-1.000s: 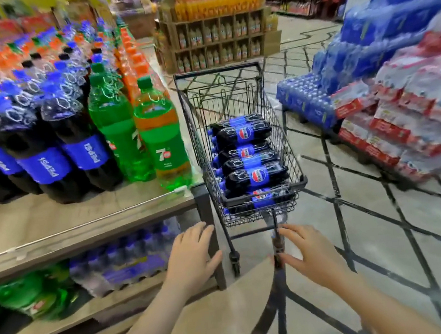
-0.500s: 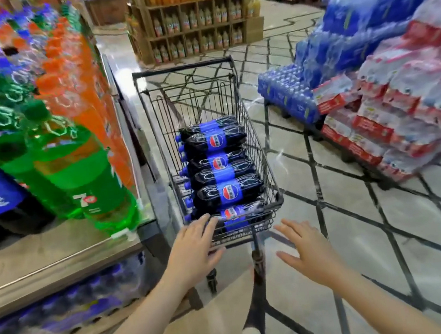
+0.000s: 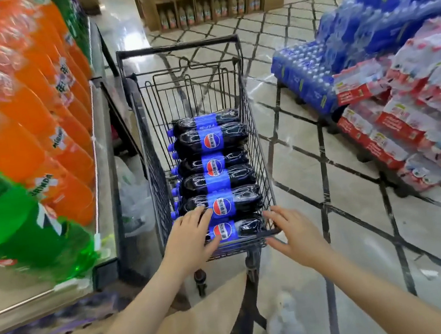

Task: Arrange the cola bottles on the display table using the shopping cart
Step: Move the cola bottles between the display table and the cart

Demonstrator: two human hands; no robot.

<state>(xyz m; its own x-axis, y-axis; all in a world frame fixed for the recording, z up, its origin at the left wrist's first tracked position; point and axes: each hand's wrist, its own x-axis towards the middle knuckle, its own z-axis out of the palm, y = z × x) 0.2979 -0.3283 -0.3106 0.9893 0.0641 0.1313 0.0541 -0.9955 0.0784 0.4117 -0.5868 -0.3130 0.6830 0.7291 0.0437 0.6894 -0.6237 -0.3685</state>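
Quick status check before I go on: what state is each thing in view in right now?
Shopping cart: loaded, parked beside the display table.
Cola bottles: six visible, lying on their sides, caps on.
Left hand: open, over the nearest bottle.
Right hand: open, at the cart's near rim.
Display table: stocked with upright orange and green bottles.

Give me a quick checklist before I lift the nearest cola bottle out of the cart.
1. Left hand on the nearest bottle: ok, its straight fingers lie over the cap end.
2. Right hand in place: not ok, it is open at the cart rim, not on the bottle.
3. Grip closed: not ok, neither hand curls round anything.
4. Bottle free to lift: ok, nothing lies on top of it.
5. Cart beside the display table: ok, it stands right alongside.
6. Free spot on the table: cannot tell, only the edge by the green bottle shows.
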